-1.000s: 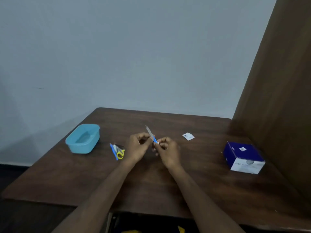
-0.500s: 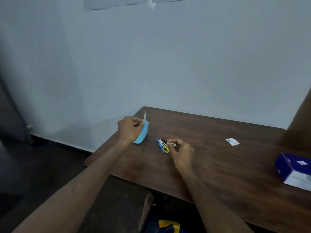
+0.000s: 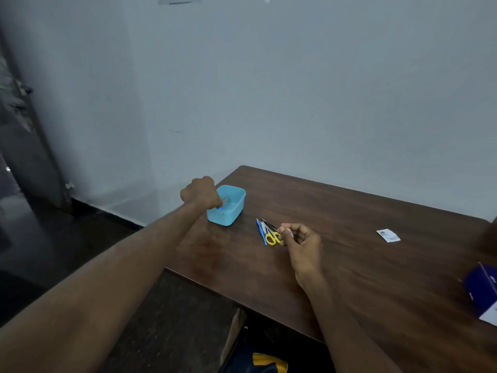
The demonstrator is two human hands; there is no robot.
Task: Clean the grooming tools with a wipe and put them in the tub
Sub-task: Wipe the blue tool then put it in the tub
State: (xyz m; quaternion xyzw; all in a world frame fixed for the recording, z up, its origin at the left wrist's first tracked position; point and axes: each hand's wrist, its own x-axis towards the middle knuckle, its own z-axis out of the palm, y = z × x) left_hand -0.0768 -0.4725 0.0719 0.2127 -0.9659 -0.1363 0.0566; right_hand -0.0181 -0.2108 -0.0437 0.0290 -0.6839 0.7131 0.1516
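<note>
**Dark wood worktop against a pale wall**

The worktop (image 3: 376, 265) is dark brown wood with a rounded far corner, set against a plain pale blue-grey wall (image 3: 295, 90); a dark floor (image 3: 53, 251) shows to the left. The light blue tub (image 3: 231, 211) stands near the worktop's left edge. The left hand (image 3: 200, 192) hangs over the tub's near left rim, fingers curled downward around a small tool with a blue end, blurred, inside the tub. Just right of the tub lie the remaining grooming tools (image 3: 269, 232): a blue stick, a metal clipper and yellow-handled scissors. The right hand (image 3: 301, 238), just beside them, pinches a small white wipe (image 3: 290, 232) between curled fingers. A white sachet (image 3: 388, 235) lies well apart to the right, and a dark blue box (image 3: 482, 292) sits at the right edge.
</note>
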